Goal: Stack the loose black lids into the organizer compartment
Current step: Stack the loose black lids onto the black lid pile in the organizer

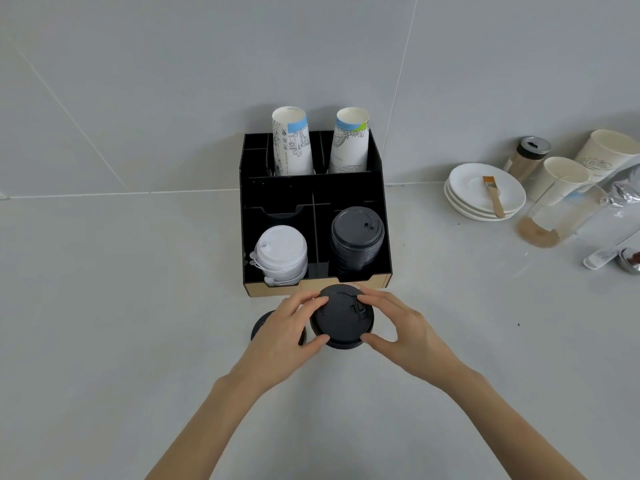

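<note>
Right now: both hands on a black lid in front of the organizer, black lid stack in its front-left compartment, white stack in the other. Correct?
One error: the head view shows the black lid stack in the organizer's front-right compartment, the white stack front-left. Left hand and right hand do grip a black lid in front.
</note>
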{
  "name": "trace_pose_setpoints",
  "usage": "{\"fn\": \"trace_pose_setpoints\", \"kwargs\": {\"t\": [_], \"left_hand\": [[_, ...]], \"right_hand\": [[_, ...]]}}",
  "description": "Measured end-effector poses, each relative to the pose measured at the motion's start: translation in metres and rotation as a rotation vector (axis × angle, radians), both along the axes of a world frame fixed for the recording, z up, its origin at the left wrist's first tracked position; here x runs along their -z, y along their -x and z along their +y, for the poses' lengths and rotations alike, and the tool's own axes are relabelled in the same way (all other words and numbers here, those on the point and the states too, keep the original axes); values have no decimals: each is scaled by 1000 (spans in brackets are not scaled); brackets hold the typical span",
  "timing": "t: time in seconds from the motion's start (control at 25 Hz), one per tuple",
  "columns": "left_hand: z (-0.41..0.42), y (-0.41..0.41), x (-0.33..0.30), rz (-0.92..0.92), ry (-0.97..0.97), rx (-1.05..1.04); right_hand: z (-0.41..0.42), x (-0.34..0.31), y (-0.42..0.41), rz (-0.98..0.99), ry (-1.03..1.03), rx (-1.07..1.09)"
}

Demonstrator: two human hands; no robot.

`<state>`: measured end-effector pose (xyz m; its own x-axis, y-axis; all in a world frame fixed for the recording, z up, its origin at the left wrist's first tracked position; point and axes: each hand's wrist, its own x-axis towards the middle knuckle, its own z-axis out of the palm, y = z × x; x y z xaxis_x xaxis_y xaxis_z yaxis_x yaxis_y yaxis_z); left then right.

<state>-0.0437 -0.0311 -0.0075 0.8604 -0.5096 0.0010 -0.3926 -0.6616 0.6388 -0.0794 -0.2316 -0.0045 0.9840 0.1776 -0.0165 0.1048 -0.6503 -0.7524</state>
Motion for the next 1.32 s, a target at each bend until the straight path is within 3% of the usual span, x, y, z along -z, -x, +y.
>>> {"fn": "trace_pose_setpoints", "kwargs": {"t": [0.56, 1.32], "left_hand": [[-36, -72, -47, -103, 72, 16], [-72, -135, -28, 6, -37, 37]], "right_hand": [[-24, -44, -62, -152, 40, 143], [-31, -19, -113, -84, 37, 289]]}}
